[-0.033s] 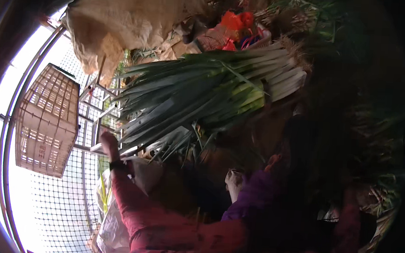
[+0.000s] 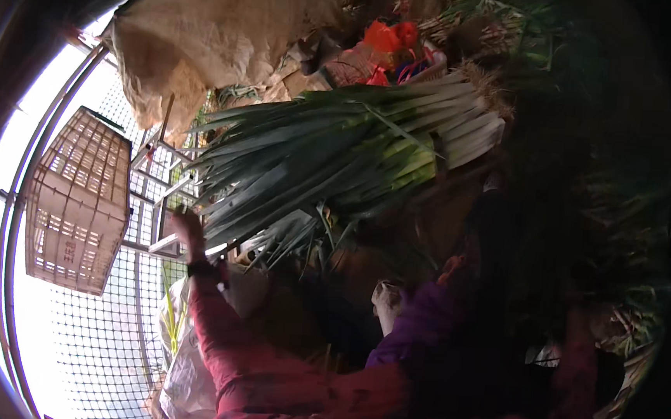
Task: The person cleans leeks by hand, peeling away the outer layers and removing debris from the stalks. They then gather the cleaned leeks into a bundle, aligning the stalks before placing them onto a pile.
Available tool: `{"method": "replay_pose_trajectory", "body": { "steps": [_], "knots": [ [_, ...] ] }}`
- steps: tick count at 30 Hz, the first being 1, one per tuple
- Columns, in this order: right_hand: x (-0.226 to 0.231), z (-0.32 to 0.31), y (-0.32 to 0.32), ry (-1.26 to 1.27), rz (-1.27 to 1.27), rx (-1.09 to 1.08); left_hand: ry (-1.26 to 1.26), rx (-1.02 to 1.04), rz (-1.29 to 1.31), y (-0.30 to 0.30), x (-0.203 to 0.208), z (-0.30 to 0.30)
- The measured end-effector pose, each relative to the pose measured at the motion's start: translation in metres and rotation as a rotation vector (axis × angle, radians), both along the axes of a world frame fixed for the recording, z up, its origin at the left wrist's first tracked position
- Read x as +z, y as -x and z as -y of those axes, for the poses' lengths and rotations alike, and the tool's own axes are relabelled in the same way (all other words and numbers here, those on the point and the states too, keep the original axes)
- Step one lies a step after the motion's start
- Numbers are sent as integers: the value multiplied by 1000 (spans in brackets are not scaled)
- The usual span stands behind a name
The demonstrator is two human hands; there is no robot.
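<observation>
A large bundle of long green onions (image 2: 316, 150) lies across the middle, dark leaves to the left, white stalks and roots to the upper right. A dark band crosses it near the stalks. My left hand (image 2: 188, 232), with a black band at the wrist and a red sleeve, is beside the leaf tips at the bundle's left end. Its fingers are blurred, and whether they touch a leaf cannot be made out. In deep shadow at the lower right is my right hand (image 2: 579, 321), near loose leafy stalks (image 2: 635, 316); its fingers are hidden in the dark.
A pale slatted crate (image 2: 79, 199) stands at the left by wire netting (image 2: 101, 333). Brown sheeting (image 2: 224, 26) hangs at the upper left. Red bags (image 2: 390, 38) lie behind the bundle. Purple cloth (image 2: 421, 324) and a whitish plastic bag (image 2: 190, 390) are lower down.
My left hand has shifted slightly up and to the right, closer to the leaf tips. The bundle has barely moved.
</observation>
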State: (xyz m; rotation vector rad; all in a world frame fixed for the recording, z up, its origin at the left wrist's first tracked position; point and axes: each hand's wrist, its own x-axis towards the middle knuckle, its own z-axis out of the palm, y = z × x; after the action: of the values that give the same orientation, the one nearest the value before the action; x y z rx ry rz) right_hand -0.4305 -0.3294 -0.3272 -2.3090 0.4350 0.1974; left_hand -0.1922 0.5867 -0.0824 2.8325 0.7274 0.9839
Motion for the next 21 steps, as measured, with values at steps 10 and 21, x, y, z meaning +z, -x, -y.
{"method": "replay_pose_trajectory", "body": {
  "steps": [10,21],
  "knots": [
    [44,-96,34,-115,-198,284,326,-1410,-862,-22,-52,418],
    [60,-94,39,-213,-355,277,-87,-1307,-766,-10,-278,404]
  ]
}}
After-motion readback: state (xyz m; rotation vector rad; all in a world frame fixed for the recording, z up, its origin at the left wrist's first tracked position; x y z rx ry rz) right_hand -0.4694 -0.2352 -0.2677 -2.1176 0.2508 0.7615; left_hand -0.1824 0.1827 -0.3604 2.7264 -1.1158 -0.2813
